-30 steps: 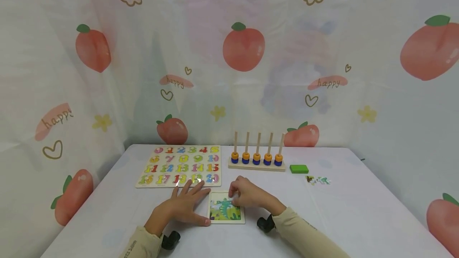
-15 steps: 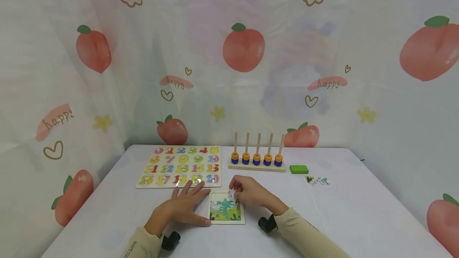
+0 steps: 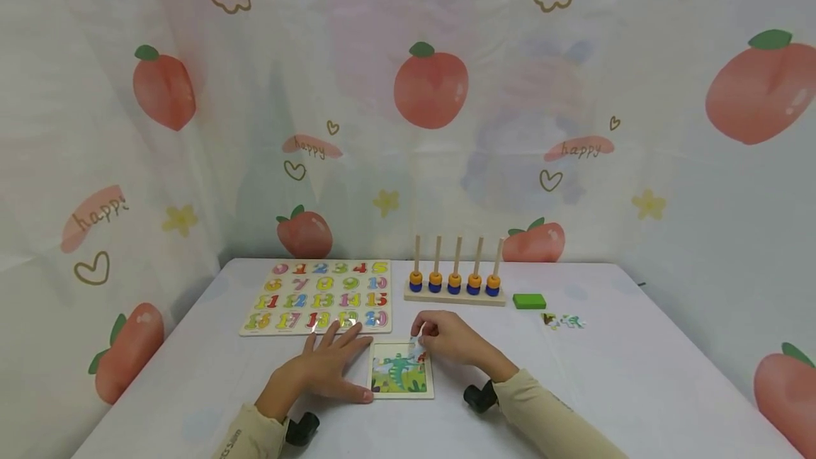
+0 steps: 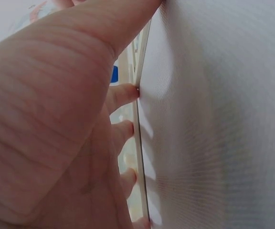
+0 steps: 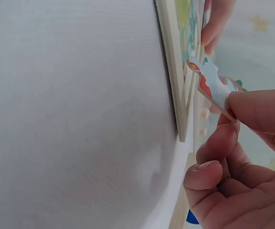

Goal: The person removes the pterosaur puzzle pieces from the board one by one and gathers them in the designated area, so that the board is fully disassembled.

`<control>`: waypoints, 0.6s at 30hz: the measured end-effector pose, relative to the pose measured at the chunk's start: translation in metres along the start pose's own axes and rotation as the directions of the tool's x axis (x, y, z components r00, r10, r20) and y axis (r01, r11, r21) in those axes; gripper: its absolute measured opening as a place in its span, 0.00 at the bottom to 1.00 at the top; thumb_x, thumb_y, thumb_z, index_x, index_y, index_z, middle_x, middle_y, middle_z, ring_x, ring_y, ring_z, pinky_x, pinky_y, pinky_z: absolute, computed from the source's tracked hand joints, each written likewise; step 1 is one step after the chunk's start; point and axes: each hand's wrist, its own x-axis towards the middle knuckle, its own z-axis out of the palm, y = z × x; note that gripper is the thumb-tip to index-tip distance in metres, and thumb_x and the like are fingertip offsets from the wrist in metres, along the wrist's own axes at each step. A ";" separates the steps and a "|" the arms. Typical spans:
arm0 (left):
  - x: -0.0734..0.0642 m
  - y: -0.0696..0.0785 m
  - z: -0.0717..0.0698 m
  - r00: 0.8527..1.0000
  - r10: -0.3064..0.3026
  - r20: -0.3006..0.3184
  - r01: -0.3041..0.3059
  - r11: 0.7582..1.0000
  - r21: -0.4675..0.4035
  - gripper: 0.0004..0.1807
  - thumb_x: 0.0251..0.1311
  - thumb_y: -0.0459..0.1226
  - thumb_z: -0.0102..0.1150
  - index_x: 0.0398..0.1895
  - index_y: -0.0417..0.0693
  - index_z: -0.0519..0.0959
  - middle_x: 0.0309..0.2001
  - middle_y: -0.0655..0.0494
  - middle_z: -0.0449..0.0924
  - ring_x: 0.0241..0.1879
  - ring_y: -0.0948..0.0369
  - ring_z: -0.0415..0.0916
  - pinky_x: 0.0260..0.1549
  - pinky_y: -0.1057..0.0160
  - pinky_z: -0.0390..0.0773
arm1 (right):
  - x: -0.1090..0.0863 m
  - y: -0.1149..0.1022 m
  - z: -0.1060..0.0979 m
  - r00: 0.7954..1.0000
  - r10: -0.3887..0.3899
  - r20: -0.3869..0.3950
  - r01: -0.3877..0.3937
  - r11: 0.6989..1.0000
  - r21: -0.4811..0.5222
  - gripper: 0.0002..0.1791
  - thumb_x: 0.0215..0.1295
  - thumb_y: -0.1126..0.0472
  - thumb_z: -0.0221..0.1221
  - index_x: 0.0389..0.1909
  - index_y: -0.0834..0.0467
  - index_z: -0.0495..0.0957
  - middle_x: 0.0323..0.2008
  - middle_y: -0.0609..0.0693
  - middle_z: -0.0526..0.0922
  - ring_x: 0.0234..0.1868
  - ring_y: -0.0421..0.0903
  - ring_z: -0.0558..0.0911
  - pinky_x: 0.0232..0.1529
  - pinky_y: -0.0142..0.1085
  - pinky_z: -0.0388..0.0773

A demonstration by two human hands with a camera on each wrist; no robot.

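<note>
Between the thumb and fingertips of the right hand [image 3: 452, 340], a thin puzzle piece [image 5: 217, 88] is being pinched by its edge, its pale blue and red printed face showing smooth above a wood-coloured cut side, its outline curving in and out. Just ahead of those fingertips, it is being held at a tilt by the upper right corner of a square puzzle tray [image 3: 403, 396]; whether the tray is being touched by it cannot be told. Inside the tray's flat, pale frame, a green dinosaur picture [image 3: 397, 374] is being shown. Across from the right fingers, those of the left hand [image 3: 331, 368] are being held wide apart, the thumb being rested at the tray's lower left corner and the fingertips at the near edge of a flat number board [image 3: 338, 292], on which rows of bright, rounded numerals are being displayed. Beyond the right fingers, orange and blue rounded beads [image 3: 455, 283] are being carried on the slim upright rods of a wooden rack [image 3: 446, 297]. Farther to their right, a green oblong block [image 3: 529, 302] and some loose pieces [image 3: 574, 321] with glossy faces are being supported by the table. Beneath both sets of fingers, a finely woven white cloth [image 3: 605, 388] is being spread, and behind them the space is being enclosed by creased pale curtains [image 3: 382, 41] printed with peaches, hearts and flowers.
</note>
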 end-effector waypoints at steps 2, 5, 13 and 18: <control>-0.002 0.002 -0.002 1.000 -0.004 0.012 0.004 1.000 -0.005 0.60 0.49 0.75 0.71 0.83 0.61 0.64 0.87 0.50 0.48 0.84 0.36 0.33 0.73 0.23 0.31 | -0.001 0.001 -0.003 1.000 -0.006 -0.017 0.006 1.000 -0.005 0.07 0.70 0.72 0.62 0.42 0.59 0.83 0.29 0.46 0.77 0.32 0.44 0.75 0.33 0.34 0.72; -0.004 0.005 -0.004 0.999 -0.008 0.033 0.008 1.000 -0.012 0.60 0.50 0.76 0.69 0.84 0.62 0.63 0.87 0.50 0.46 0.84 0.36 0.31 0.72 0.22 0.30 | -0.002 0.005 -0.010 0.999 -0.012 -0.038 0.012 1.000 -0.022 0.06 0.71 0.72 0.62 0.42 0.59 0.84 0.29 0.45 0.78 0.31 0.43 0.75 0.33 0.34 0.72; -0.010 0.013 -0.012 0.999 -0.032 0.032 0.032 0.999 0.002 0.57 0.53 0.68 0.75 0.83 0.58 0.65 0.86 0.50 0.49 0.84 0.37 0.34 0.73 0.23 0.34 | -0.011 0.018 -0.031 0.997 0.020 -0.080 -0.021 1.000 -0.012 0.05 0.74 0.69 0.62 0.44 0.58 0.84 0.31 0.46 0.79 0.32 0.44 0.76 0.33 0.35 0.75; -0.011 0.016 -0.013 0.998 -0.048 0.027 0.048 0.999 0.020 0.56 0.54 0.67 0.76 0.83 0.60 0.65 0.86 0.52 0.50 0.84 0.38 0.36 0.74 0.24 0.36 | -0.020 0.027 -0.043 0.992 0.054 -0.110 -0.054 0.999 0.000 0.05 0.75 0.69 0.62 0.43 0.59 0.84 0.32 0.47 0.79 0.33 0.46 0.76 0.34 0.36 0.75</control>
